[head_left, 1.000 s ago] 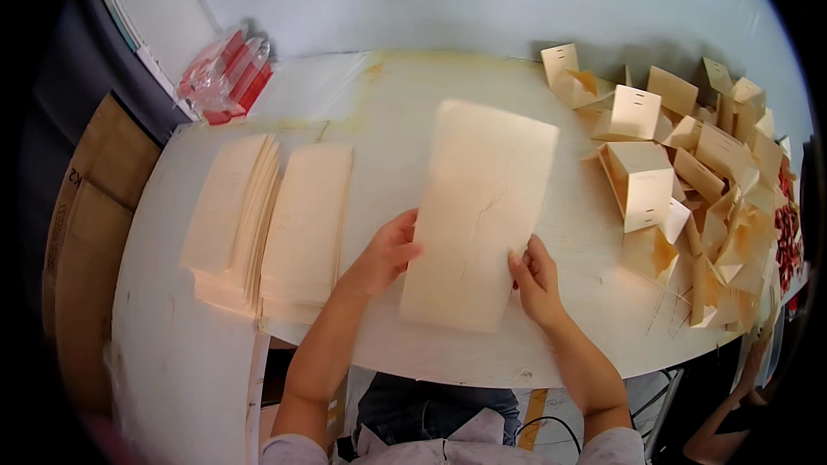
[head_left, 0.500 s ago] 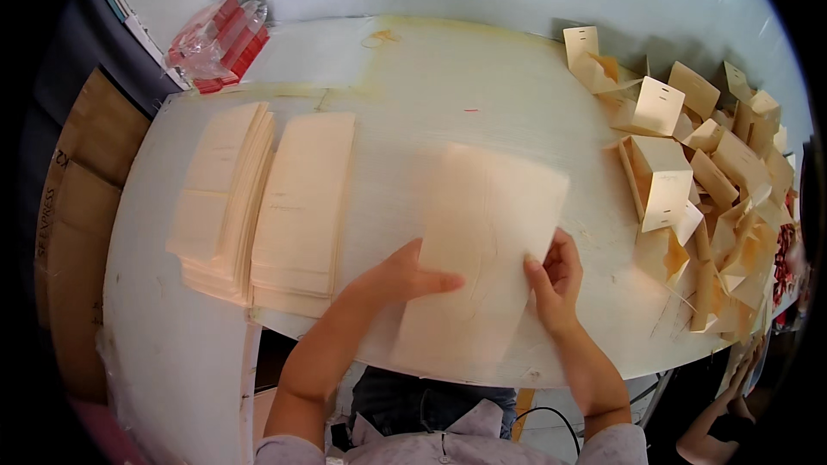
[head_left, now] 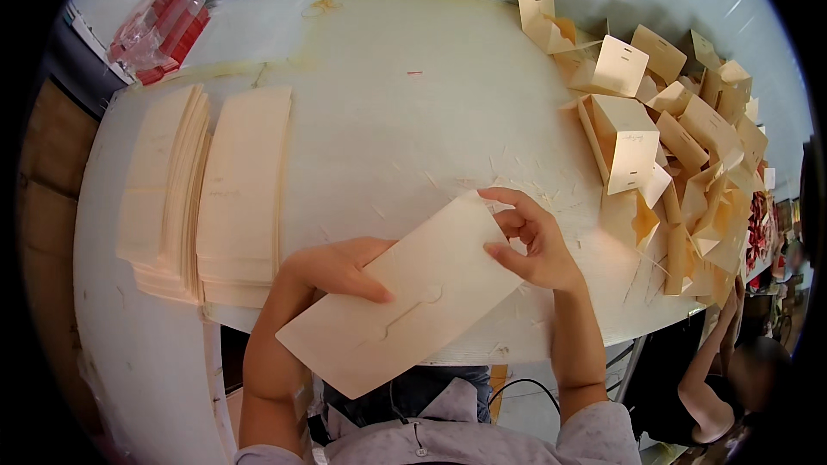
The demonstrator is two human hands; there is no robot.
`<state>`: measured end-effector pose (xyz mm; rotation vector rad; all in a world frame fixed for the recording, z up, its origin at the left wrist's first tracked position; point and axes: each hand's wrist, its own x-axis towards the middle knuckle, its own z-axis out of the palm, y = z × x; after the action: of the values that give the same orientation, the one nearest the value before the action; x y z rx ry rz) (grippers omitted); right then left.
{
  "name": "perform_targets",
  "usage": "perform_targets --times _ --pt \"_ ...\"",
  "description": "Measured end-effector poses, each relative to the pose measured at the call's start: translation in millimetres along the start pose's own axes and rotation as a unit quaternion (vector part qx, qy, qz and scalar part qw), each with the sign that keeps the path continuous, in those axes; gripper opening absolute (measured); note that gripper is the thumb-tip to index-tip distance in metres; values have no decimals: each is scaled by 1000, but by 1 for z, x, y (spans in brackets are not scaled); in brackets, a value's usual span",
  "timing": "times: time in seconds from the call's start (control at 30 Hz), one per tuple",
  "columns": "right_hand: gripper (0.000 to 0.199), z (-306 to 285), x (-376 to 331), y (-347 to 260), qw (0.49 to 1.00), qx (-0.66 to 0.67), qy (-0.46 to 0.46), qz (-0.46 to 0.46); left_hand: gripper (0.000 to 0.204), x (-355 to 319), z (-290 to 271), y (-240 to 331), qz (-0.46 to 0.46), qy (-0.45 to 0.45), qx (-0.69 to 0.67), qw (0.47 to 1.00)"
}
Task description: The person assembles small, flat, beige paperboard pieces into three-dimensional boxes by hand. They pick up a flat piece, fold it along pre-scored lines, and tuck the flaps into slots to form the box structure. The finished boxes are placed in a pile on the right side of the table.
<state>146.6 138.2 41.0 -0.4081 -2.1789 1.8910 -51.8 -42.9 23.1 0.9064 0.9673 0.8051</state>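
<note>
A cream card sheet [head_left: 431,267] with a curved slit cut in it lies slanted over the table's near edge. My left hand [head_left: 340,269] grips its left long side, thumb on top and fingers hidden beneath. At the sheet's far right end is my right hand [head_left: 538,245], with curled fingers at the corner and the thumb against the edge. To the left, two stacks of similar flat cream card sheets [head_left: 243,181] lie side by side, the farther-left stack [head_left: 159,185] looking thicker.
A heap of folded cream card pieces [head_left: 624,142] with slots covers the table's right side. Red packets in clear plastic [head_left: 164,30] sit at the far left corner. Thin paper slivers [head_left: 534,176] are scattered mid-table. Another person's arm [head_left: 711,379] shows at the lower right.
The card sheet has turned from nearly upright to a slant, its far end now toward the right. My right hand has moved up to its far corner. The whole view has shifted.
</note>
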Motion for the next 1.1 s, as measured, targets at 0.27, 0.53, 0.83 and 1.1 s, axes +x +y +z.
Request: perform_targets --times 0.27,0.53,0.83,1.1 --pt "61 5 -2 -3 1000 10 -1 7 63 1 -2 -3 16 -22 -27 999" --pt "64 6 -1 -2 995 -96 -2 4 63 2 -3 -4 14 -26 -11 1000" --pt "59 0 -1 -9 978 203 -25 32 65 -3 -2 -1 16 2 -53 998" --pt "42 -5 0 2 974 223 -22 14 66 -9 0 4 36 35 -93 994"
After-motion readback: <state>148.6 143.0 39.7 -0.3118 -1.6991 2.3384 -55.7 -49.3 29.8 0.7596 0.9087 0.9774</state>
